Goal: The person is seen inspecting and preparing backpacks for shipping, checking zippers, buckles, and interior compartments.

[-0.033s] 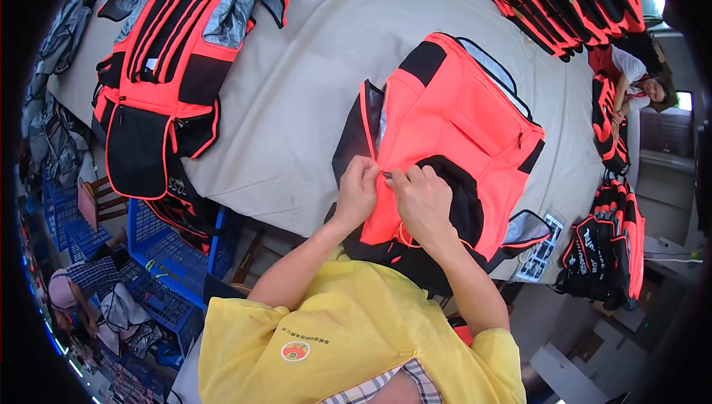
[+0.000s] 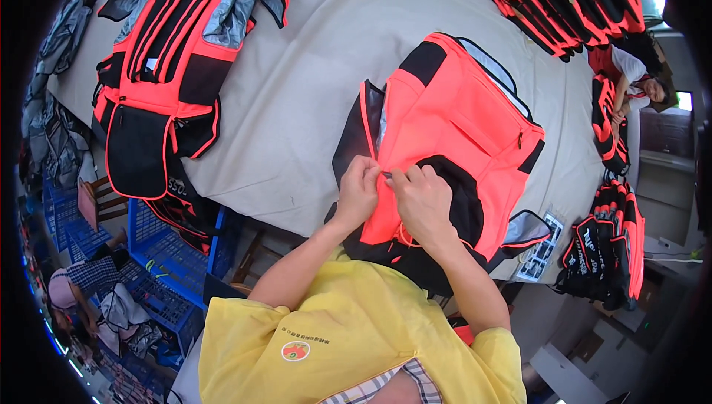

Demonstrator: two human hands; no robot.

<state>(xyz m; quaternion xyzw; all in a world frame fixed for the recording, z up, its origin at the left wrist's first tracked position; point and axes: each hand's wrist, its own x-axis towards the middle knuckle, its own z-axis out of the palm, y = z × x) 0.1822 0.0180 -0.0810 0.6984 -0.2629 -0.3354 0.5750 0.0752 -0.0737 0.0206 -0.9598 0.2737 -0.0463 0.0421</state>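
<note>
A bright coral-red and black backpack (image 2: 426,118) lies on the cloth-covered table in front of me, its grey-lined side flaps and top opening partly showing. At its near left edge, my left hand (image 2: 359,190) is closed in a pinch on the red fabric. Close beside it, almost touching, my right hand (image 2: 423,200) has its thumb and fingers pinched around a small dark piece (image 2: 386,175) at the same edge. Whether that piece is a zipper pull or a small tool I cannot make out. Below my right hand, thin red cord shows near the backpack's lower edge.
Another red and black backpack (image 2: 167,70) lies at the left on the table (image 2: 297,100). Several stacked ones (image 2: 567,3) fill the far right, with more (image 2: 604,248) at the right edge. Blue plastic crates (image 2: 167,241) stand lower left. Other people are at the far left and right.
</note>
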